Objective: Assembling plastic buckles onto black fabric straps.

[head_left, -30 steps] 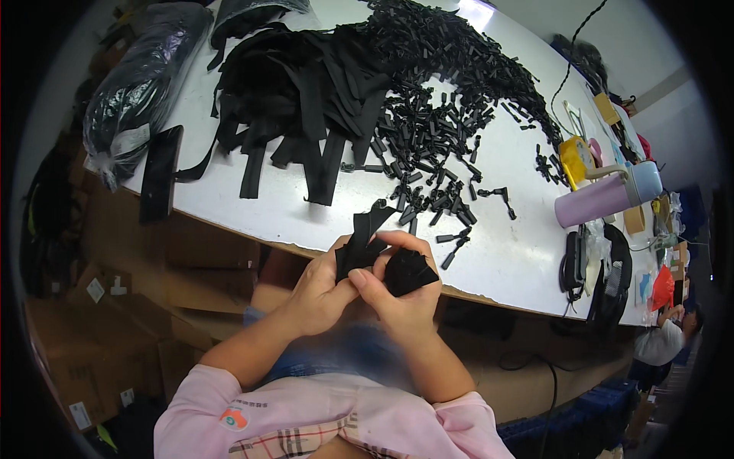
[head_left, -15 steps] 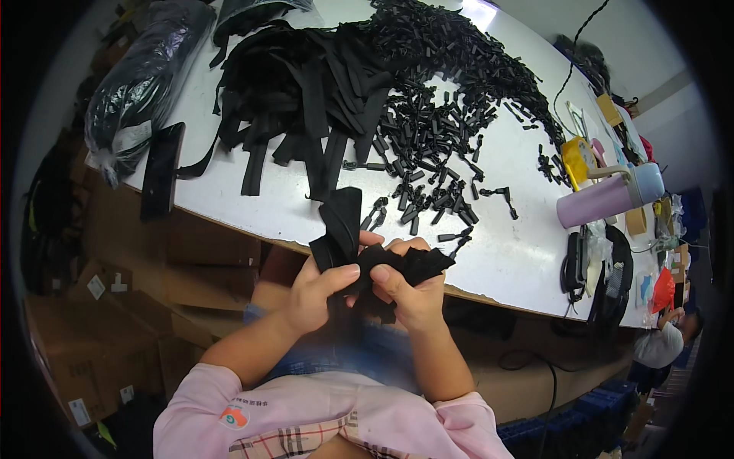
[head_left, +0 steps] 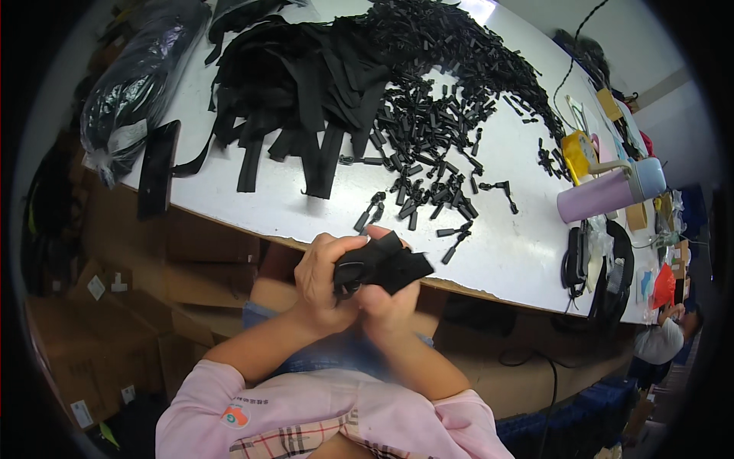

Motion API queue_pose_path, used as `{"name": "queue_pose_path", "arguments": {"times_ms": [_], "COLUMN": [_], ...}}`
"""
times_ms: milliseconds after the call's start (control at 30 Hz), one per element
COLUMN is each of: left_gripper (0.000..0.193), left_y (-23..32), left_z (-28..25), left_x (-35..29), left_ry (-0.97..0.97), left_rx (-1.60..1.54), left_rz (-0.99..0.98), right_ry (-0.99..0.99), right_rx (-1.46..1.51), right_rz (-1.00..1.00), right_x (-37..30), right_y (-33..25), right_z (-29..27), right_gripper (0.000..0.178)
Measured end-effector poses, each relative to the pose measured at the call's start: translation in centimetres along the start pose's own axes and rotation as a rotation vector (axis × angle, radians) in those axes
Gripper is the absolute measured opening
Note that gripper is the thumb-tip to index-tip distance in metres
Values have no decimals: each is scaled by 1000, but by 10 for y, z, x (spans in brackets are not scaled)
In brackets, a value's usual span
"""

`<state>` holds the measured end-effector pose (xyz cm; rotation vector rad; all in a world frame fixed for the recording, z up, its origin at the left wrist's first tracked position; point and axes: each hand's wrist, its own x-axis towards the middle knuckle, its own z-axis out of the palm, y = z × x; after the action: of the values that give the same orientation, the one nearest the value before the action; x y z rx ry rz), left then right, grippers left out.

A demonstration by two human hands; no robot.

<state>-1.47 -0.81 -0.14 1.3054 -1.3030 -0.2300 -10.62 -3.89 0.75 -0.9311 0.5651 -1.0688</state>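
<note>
Just over the table's near edge, a folded bundle of black zipper tape (head_left: 391, 264) is held between both my hands. My left hand (head_left: 317, 275) wraps round its left side with fingers curled. From below and right, my right hand (head_left: 388, 307) grips it, thumb and fingers pressed together; part of its fingers is hidden behind the black fabric. Beyond my hands on the white table (head_left: 287, 210) lies a heap of loose black tape strips (head_left: 313, 84). To its right spread many black zipper sliders with long pulls (head_left: 428, 126), a few lying close to my hands.
A clear plastic bag of black material (head_left: 138, 84) and a dark phone-like slab (head_left: 158, 168) lie at the left. Rightward are a lilac bottle (head_left: 596, 200), a yellow tape roll (head_left: 579, 155) and a black strap (head_left: 612, 283). Cardboard boxes (head_left: 99, 352) stand below left; another person (head_left: 659, 344) is far right.
The zipper tape is now bunched more compactly, its upright end folded down. My left hand has turned over its side, and my right hand has moved left, closer to the left one.
</note>
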Motion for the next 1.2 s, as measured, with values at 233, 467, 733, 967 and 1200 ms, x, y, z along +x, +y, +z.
{"name": "queue_pose_path", "arguments": {"times_ms": [233,467,733,967,1200], "left_gripper": [28,19,60,54,40], "left_y": [-6,12,-4,-1,-5], "left_z": [6,1,-30,-20,-18], "left_x": [-3,17,31,17,12], "left_ry": [4,86,-714,-707,-573], "left_rx": [-84,-502,-907,-871,-991], "left_rz": [46,-381,-838,-762,-893], "right_ry": [78,226,-440,-56,-27], "right_rx": [-1,76,-58,-3,-4], "right_rz": [11,118,174,279,241], "right_x": [4,2,14,30,33], "right_y": [2,-13,-63,-42,-28], "right_z": [13,12,3,8,5], "right_gripper": [14,15,22,23,32]}}
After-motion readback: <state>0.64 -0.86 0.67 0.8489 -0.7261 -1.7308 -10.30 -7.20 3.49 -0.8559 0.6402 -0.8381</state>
